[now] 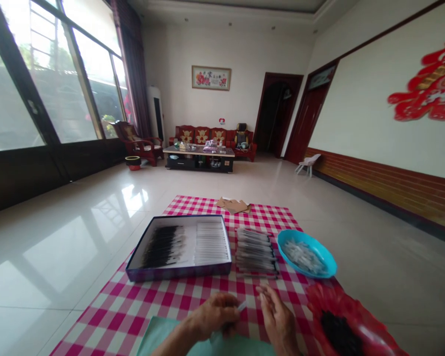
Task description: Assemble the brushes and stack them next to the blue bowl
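My left hand (220, 311) is closed near the front of the table, pinching a small translucent plastic piece (242, 306) that pokes out past its fingertips. The rest of that piece is hidden by the fingers and slightly blurred. Just to the right, my right hand (277, 316) has its fingers stretched out, with nothing visible in them. Beyond the hands lies a row of slim pens (255, 252) with dark ends. To their left, a shallow box (178, 271) holds black-ended sticks (163, 245) and clear tubes (210, 243).
At right, a blue bowl (330, 264) holds many small clear pieces (304, 255); nearer is a red plastic bag (371, 316) with black parts (340, 332). Cardboard pieces (235, 205) lie at the far edge of the checkered tablecloth (111, 314). A pale green cloth (157, 331) lies beneath my hands.
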`<control>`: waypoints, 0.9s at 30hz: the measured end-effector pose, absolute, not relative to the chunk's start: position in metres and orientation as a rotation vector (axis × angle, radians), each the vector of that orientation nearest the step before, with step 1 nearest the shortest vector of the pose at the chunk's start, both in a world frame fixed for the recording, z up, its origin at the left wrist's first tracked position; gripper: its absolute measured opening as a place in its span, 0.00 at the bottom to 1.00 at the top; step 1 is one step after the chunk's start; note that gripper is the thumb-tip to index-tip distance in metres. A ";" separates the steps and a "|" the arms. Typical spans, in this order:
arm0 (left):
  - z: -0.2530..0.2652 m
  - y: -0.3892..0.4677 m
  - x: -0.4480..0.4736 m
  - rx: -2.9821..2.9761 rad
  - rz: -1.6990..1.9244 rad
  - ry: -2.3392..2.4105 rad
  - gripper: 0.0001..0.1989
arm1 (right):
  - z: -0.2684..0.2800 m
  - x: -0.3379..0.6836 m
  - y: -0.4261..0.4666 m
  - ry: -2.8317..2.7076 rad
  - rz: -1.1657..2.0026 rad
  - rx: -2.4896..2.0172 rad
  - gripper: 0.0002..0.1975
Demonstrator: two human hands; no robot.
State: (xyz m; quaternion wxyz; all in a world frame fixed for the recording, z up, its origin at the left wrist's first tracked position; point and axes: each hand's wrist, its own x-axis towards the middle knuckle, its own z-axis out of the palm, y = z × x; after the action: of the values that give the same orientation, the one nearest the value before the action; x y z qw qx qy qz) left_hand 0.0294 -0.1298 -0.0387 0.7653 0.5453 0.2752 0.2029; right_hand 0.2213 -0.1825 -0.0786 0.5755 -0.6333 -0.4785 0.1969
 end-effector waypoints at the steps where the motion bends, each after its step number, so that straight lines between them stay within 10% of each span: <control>1: -0.029 -0.124 0.028 1.239 0.452 0.597 0.12 | -0.080 0.223 -0.184 -1.129 0.463 -1.486 0.19; 27: 0.008 -0.021 0.015 2.258 0.509 1.203 0.12 | -0.086 0.231 -0.173 -1.571 0.003 -1.589 0.15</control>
State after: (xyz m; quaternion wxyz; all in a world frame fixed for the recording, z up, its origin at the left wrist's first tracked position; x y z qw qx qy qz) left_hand 0.0146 -0.0211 0.0084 0.2634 0.8350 0.4448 0.1883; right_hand 0.2313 -0.1733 -0.0856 0.4380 -0.6392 -0.6321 0.0012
